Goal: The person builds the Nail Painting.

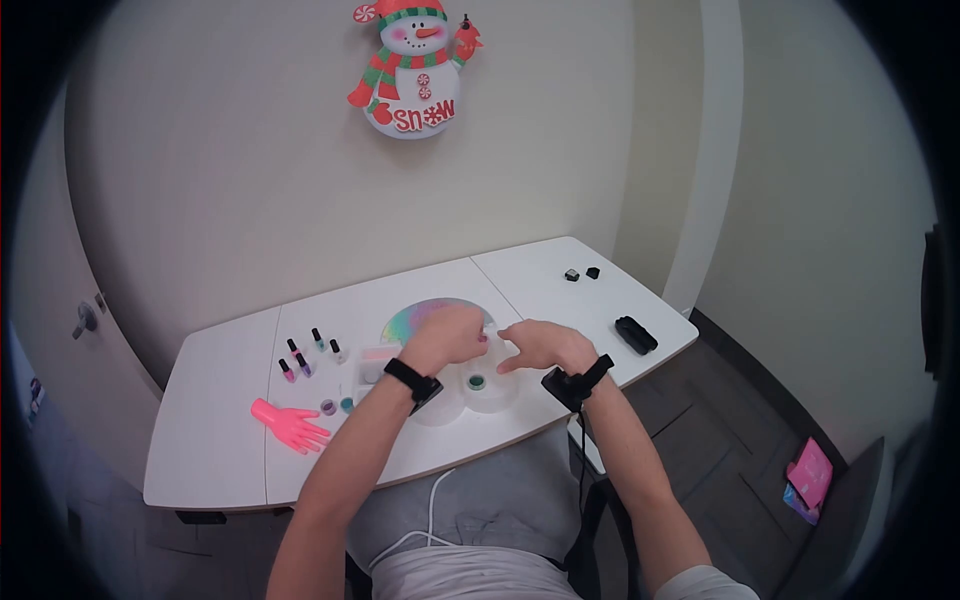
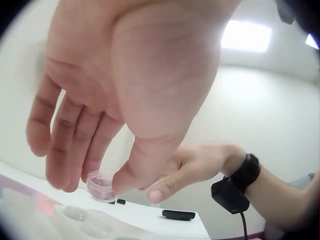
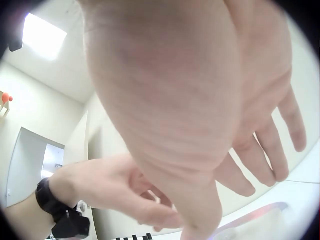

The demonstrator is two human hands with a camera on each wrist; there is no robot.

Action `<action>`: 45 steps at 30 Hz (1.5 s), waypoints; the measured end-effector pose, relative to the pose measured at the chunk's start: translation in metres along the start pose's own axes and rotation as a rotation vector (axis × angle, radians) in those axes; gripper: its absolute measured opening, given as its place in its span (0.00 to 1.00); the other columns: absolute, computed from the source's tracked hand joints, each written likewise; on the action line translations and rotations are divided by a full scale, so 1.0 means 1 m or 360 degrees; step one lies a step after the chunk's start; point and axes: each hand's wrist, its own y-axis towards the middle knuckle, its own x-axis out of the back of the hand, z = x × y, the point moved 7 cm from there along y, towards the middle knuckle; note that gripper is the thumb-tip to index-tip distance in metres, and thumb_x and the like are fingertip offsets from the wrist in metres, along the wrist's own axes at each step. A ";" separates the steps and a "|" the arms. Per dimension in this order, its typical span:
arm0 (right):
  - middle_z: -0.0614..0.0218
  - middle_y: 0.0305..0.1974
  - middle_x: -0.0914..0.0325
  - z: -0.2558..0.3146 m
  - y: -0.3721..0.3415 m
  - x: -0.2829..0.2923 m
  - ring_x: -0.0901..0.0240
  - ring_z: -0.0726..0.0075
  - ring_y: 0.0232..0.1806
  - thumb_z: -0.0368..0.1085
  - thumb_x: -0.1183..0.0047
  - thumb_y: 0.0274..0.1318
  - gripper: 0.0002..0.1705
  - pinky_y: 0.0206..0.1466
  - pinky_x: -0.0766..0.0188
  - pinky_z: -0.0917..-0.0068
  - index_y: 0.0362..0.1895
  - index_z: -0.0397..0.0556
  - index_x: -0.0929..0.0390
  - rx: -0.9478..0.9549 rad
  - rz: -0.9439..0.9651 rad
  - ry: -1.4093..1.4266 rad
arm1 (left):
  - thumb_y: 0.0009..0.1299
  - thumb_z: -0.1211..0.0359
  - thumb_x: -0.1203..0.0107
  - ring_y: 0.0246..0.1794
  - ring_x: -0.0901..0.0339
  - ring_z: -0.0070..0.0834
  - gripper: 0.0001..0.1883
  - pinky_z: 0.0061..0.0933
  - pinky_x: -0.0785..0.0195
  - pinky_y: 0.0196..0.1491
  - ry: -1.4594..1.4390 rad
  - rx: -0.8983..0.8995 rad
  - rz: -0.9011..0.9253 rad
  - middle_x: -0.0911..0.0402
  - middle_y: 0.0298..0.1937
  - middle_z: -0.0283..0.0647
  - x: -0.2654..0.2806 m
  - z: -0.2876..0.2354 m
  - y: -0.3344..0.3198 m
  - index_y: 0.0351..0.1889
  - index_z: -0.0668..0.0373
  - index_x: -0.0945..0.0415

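Note:
My left hand (image 1: pixel 447 335) pinches a small clear round jar (image 2: pixel 101 186) between thumb and fingertips, above the table. A bit of pinkish glitter shows inside the jar. To its right, my right hand (image 1: pixel 545 345) is held in the air with thumb and fingers apart, and nothing shows between them. In the right wrist view its fingers extend fairly straight. Below both hands, a small pot of dark green (image 1: pixel 477 381) sits on a round whitish translucent container (image 1: pixel 490 402). A shiny rainbow-coloured round mat (image 1: pixel 405 322) lies partly hidden behind my left hand.
Several nail polish bottles (image 1: pixel 304 366) stand at the left. Closer in lie a bright pink model hand (image 1: pixel 293 425), a purple pot (image 1: pixel 328 407) and a teal pot (image 1: pixel 347 405). A clear box (image 1: pixel 372 372) is beside my left wrist. A black case (image 1: pixel 636 335) lies far right.

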 end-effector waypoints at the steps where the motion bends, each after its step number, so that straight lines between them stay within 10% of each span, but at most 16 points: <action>1: 0.44 0.65 0.15 -0.001 0.000 -0.001 0.18 0.39 0.66 0.57 0.29 0.64 0.46 0.71 0.23 0.52 0.75 0.40 0.24 0.0001 -0.0011 0.0005 | 0.66 0.61 0.32 0.38 0.11 0.53 0.14 0.51 0.19 0.43 0.0028 -0.0007 0.0000 0.11 0.34 0.55 -0.009 0.002 0.012 0.37 0.65 0.10; 17: 0.48 0.59 0.11 -0.013 0.009 -0.023 0.15 0.41 0.62 0.62 0.29 0.61 0.46 0.66 0.20 0.50 0.77 0.54 0.25 -0.0131 0.0196 -0.0015 | 0.61 0.68 0.22 0.41 0.10 0.53 0.11 0.51 0.17 0.46 -0.0193 0.0149 -0.0005 0.10 0.37 0.56 -0.030 -0.006 0.019 0.37 0.64 0.09; 26: 0.47 0.58 0.11 -0.008 0.010 -0.023 0.14 0.39 0.61 0.61 0.28 0.60 0.47 0.65 0.20 0.49 0.78 0.55 0.27 0.0020 0.0072 0.0076 | 0.68 0.69 0.32 0.41 0.08 0.47 0.05 0.47 0.16 0.44 0.0510 -0.0043 0.0139 0.08 0.37 0.51 -0.042 -0.025 0.002 0.38 0.57 0.07; 31: 0.45 0.59 0.12 0.004 -0.003 -0.013 0.15 0.39 0.62 0.62 0.27 0.58 0.48 0.66 0.21 0.50 0.76 0.52 0.25 -0.0162 0.0231 0.0050 | 0.72 0.64 0.34 0.52 0.12 0.51 0.19 0.54 0.20 0.55 0.0508 -0.0105 0.0275 0.09 0.46 0.51 -0.047 -0.024 -0.004 0.60 0.54 0.12; 37: 0.43 0.66 0.17 -0.007 0.005 -0.020 0.20 0.38 0.69 0.68 0.30 0.59 0.61 0.69 0.22 0.48 0.84 0.45 0.37 -0.0079 0.0016 -0.0091 | 0.74 0.57 0.32 0.40 0.08 0.43 0.23 0.45 0.16 0.48 -0.0038 -0.0080 -0.0128 0.07 0.40 0.50 0.054 0.009 -0.046 0.59 0.64 0.13; 40: 0.43 0.67 0.19 0.000 0.003 -0.009 0.23 0.38 0.71 0.67 0.29 0.59 0.62 0.74 0.29 0.47 0.84 0.42 0.38 -0.0018 -0.0165 -0.0168 | 0.73 0.60 0.31 0.24 0.11 0.35 0.21 0.32 0.17 0.35 -0.0386 0.0523 0.0333 0.07 0.36 0.50 0.089 0.072 -0.094 0.58 0.64 0.12; 45: 0.39 0.74 0.27 0.028 0.002 0.012 0.34 0.39 0.79 0.63 0.28 0.60 0.61 0.83 0.40 0.46 0.85 0.42 0.41 0.0192 -0.0320 -0.0213 | 0.57 0.61 0.21 0.38 0.08 0.41 0.19 0.42 0.15 0.44 0.0516 0.0843 0.0395 0.06 0.41 0.45 0.085 0.162 -0.175 0.43 0.59 0.09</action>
